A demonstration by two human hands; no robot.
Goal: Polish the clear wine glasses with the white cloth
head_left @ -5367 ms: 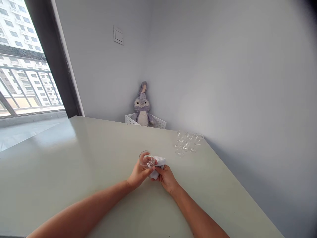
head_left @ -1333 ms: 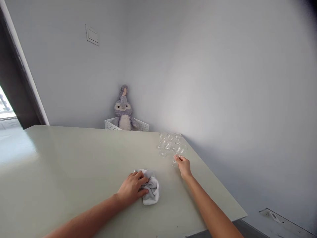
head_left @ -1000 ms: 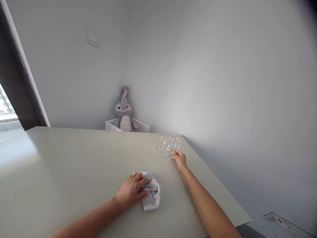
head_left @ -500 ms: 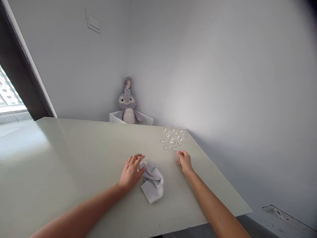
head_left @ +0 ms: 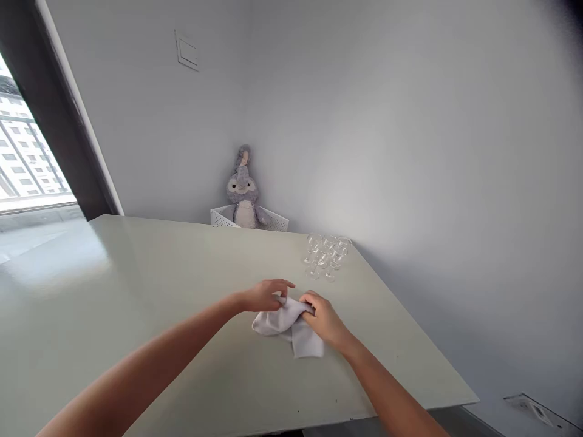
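A crumpled white cloth (head_left: 307, 340) lies on the pale table (head_left: 218, 388), partly lifted between my two hands. My left hand (head_left: 269, 295) pinches the cloth's upper left part between thumb and fingers. On the other side, my right hand (head_left: 320, 315) has its fingers closed on the cloth's upper right edge. Just beyond the hands stands a cluster of several clear stemmed glasses (head_left: 321, 260), upright and close together near the table's far right corner. Neither hand touches them.
Behind the far table edge, a grey plush rabbit (head_left: 246, 209) sits in a white perforated basket (head_left: 221, 218). A wall (head_left: 410, 152) runs along the right side. A light switch (head_left: 187, 51) and a window (head_left: 27, 152) are at the left.
My right hand has moved away from the glasses, back to the cloth, and grips it. My left hand has closed on the cloth, which is now turned and partly raised. The view shifted slightly.
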